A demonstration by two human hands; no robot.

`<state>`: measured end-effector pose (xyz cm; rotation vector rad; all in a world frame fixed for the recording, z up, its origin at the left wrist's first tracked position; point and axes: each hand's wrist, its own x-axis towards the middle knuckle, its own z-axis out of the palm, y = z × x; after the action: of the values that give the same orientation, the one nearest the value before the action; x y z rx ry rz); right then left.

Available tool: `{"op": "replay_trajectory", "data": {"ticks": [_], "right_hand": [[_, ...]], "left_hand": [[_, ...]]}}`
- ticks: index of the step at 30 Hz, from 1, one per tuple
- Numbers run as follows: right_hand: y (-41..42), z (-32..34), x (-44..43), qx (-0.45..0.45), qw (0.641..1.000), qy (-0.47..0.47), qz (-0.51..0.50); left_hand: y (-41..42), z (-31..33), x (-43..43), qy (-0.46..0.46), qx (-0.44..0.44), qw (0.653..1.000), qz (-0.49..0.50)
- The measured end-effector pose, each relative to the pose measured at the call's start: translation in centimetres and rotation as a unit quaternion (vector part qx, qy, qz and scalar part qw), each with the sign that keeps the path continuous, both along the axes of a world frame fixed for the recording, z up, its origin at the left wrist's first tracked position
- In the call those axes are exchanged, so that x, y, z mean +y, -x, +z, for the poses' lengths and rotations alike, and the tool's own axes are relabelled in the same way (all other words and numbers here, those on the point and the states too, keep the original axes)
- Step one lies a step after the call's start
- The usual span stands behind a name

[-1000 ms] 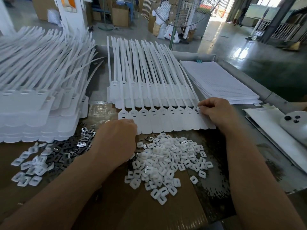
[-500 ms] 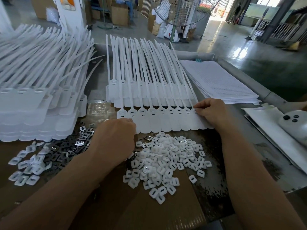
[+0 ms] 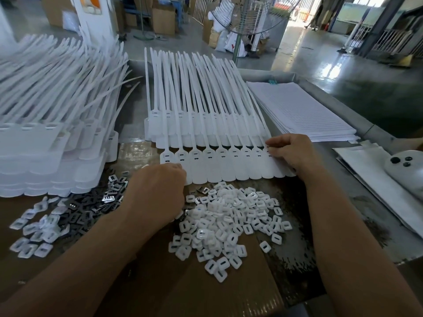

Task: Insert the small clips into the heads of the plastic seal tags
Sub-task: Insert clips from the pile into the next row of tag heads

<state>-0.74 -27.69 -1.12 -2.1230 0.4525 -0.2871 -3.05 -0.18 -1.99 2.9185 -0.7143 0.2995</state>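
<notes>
Row of white seal tags [image 3: 231, 170], slotted heads side by side

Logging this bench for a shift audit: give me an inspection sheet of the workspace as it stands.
Surface: brown cardboard sheet.
Job's things: row of seal tags mid-bench; white clips heaped in front of it; dark metal clips to the left; tag stack far left.
Clutter: lined paper stack; white device with buttons on the right.
Hands: left hand curled at the row's left end, contents hidden; right hand pinching the rightmost tag head.
Cables: nothing seen.
Surroundings: standing fan, cartons, glossy floor.
</notes>
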Motion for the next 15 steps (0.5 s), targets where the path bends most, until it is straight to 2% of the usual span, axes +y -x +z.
{"op": "replay_trajectory", "data": {"ticks": [3,15], "right_hand": [[-0.01,-0.03,-0.22,-0.007,1.000,-0.012,-0.012],[-0.88,-0.23,0.73,0.035,0.988,0.147,-0.020]], "left_hand": [[-0.03,0.07,-0.04,-0.001,0.004,1.000,0.000],[0.10,-0.12,-0.20,-0.008,0.001,1.000,0.007]]}}
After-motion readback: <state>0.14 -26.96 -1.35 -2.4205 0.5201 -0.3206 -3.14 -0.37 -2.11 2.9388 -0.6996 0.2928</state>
